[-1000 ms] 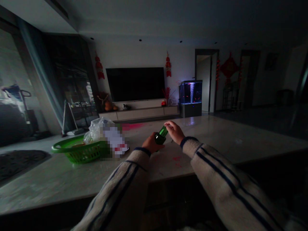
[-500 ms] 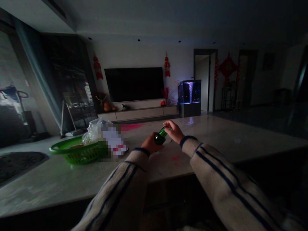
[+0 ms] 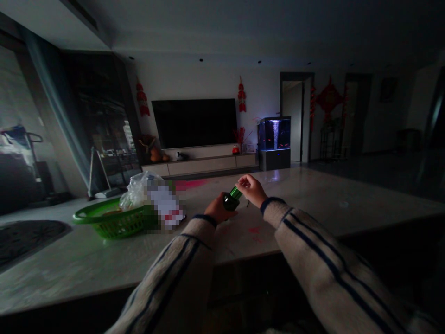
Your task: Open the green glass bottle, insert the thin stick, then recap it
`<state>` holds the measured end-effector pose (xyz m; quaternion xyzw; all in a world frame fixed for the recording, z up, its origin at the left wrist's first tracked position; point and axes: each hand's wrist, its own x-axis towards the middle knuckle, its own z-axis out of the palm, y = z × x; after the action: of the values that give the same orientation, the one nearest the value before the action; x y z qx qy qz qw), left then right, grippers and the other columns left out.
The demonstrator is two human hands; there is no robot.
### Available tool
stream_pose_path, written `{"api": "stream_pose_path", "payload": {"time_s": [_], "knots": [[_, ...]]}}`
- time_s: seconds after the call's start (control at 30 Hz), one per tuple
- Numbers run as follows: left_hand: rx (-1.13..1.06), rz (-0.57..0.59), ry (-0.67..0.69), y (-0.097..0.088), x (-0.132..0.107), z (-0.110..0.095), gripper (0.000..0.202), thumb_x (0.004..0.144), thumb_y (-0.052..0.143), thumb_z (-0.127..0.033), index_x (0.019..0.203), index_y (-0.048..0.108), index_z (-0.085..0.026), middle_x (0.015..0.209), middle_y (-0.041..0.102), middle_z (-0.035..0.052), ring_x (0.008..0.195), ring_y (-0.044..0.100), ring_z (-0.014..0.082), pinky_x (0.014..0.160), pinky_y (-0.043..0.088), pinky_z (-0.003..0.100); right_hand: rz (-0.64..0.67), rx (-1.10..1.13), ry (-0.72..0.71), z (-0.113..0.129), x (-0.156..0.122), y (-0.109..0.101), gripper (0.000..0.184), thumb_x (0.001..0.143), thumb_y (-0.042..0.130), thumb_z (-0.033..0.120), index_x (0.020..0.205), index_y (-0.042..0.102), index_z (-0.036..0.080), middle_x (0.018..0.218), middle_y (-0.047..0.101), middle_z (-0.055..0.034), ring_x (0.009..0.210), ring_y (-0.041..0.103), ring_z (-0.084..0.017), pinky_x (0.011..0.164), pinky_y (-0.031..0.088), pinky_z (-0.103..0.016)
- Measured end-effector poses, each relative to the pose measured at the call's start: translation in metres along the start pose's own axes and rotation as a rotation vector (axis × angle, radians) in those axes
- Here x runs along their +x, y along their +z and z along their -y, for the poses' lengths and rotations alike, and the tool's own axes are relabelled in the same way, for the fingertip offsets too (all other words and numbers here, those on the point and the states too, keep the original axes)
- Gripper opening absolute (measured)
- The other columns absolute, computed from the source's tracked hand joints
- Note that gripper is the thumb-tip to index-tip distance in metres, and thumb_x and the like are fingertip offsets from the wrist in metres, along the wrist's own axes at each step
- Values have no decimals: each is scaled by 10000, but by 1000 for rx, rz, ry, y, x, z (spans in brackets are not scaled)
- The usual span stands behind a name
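Observation:
My left hand (image 3: 217, 212) is wrapped round the body of a dark green bottle (image 3: 230, 199), which tilts up and to the right over the pale stone counter (image 3: 313, 204). My right hand (image 3: 251, 189) is closed in a pinch on the bottle's neck end, and what is under its fingers is hidden. Both arms wear a cream sweater with dark stripes. The room is dim.
A green plastic basket (image 3: 109, 220) with a clear bag and a blurred package stands left of my hands. Beyond the counter are a black TV (image 3: 194, 123), a low cabinet, a lit fish tank (image 3: 274, 134), red hangings and a doorway.
My right hand has slid slightly further onto the bottle's neck, covering more of it. The left hand and the bottle have hardly moved.

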<state>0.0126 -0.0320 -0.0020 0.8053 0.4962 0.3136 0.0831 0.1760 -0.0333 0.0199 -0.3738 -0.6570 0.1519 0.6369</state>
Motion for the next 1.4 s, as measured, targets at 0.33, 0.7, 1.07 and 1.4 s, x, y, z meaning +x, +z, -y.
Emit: {"api": "stream_pose_path", "payload": {"time_s": [0.33,0.7,1.07,1.4], "knots": [[-10,0,-26,-2,-2,-4,658,508,730,-343,1076,444,-175,912,624,65,833,595,200,712,462,295,99,165,-59,7,0,-4,138,596,513,183,732,497,193,792,589,-1,781,563,-134,807,428,-308],[6,9,-23,-2,0,-2,646,515,726,-364,1065,440,-182,900,618,55,820,595,197,696,460,287,65,14,86,-11,2,2,262,640,586,415,766,513,197,733,566,9,687,543,-126,688,452,-288],[-10,-7,-36,0,0,-2,663,494,731,-362,1063,447,-175,902,618,52,817,592,190,691,454,279,95,124,70,-5,3,-1,229,654,547,328,833,525,188,819,583,-11,786,548,-132,744,437,-284],[-18,-14,-13,-1,0,-1,659,500,727,-364,1064,445,-170,900,616,57,816,589,194,698,455,289,57,127,40,-5,3,-2,186,630,544,290,784,520,188,766,575,1,740,537,-132,738,426,-296]]}}
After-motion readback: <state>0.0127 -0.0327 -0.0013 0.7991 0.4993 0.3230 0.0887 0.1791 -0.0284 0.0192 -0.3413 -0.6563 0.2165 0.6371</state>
